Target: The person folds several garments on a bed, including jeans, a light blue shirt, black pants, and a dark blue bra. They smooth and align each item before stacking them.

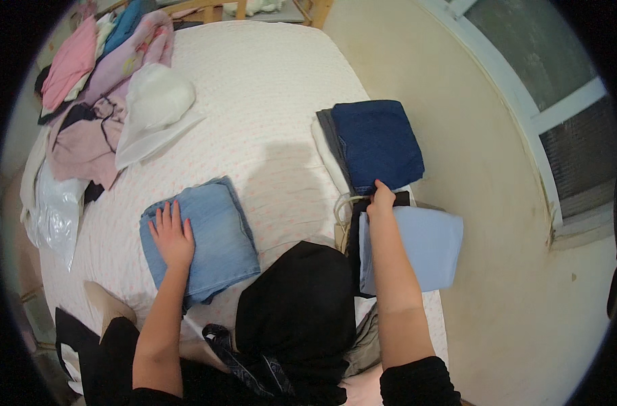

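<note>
My left hand (173,236) lies flat with spread fingers on a folded stack of light-blue denim (219,241) on the bed. At the right, my right hand (382,200) touches the near edge of folded dark-blue denim (377,144). Its curled fingers are partly hidden, so a grip on the cloth cannot be told. Grey cloth (333,137) and white cloth (326,147) show along that pile's left side. Under my right forearm lies a folded pale-blue garment (430,248) over black cloth (355,254). A cream cord (341,205) loops out beside it.
The bed (267,76) has a pale patterned sheet and meets a beige wall (471,167) at the right. Loose clothes (69,66), a white bag (158,101) and a clear plastic bag (57,203) lie at the left. My black-clothed knee (298,299) rises between my arms.
</note>
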`<state>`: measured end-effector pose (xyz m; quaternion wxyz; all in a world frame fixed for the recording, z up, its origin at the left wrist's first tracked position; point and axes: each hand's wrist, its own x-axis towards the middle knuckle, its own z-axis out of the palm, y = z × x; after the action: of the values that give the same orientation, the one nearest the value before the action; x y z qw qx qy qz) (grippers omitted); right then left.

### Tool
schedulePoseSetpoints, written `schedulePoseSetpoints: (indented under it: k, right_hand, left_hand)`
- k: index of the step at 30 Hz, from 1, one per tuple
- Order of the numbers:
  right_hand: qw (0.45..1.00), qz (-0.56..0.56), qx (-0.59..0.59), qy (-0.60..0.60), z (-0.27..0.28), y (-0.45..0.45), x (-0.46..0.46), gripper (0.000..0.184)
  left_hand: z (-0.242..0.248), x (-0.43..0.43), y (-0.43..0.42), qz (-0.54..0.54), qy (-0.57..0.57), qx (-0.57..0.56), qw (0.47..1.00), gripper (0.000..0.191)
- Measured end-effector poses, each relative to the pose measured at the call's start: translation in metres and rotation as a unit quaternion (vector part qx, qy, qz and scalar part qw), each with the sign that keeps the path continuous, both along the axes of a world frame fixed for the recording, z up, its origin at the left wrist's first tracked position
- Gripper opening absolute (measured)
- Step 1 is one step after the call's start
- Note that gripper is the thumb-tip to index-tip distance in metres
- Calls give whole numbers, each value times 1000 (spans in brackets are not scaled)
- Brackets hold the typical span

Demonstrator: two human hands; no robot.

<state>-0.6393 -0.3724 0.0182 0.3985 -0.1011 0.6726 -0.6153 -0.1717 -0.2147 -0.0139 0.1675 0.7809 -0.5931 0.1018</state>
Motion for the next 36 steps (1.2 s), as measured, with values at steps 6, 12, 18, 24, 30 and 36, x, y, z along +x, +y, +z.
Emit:
schedulePoseSetpoints:
  k: [6, 12, 18, 24, 30, 36]
  right_hand:
    - [998, -8, -52, -40, 1, 11, 7, 66]
    - [973, 2, -74, -219, -10, 6, 1, 71]
    - [988, 80, -46, -126, 19, 3, -4, 65]
    - [966, 139, -61, -209, 62, -5, -28, 62]
    - [959, 147, -53, -236, 67, -3, -29, 59]
    - [952, 123, -68, -272, 76, -7, -39, 52]
  left_hand:
    - [24, -79, -30, -137, 114, 4, 984, 56]
    - [42, -232, -101, -332, 304, 38, 892, 54]
    - [49, -298, -157, -91, 766, 272, 575, 66]
    - [42, -310, -207, 43, 838, 276, 469, 73]
    - [40, -315, -213, 7, 808, 307, 502, 73]
    - [60, -328, -211, -98, 805, 263, 522, 64]
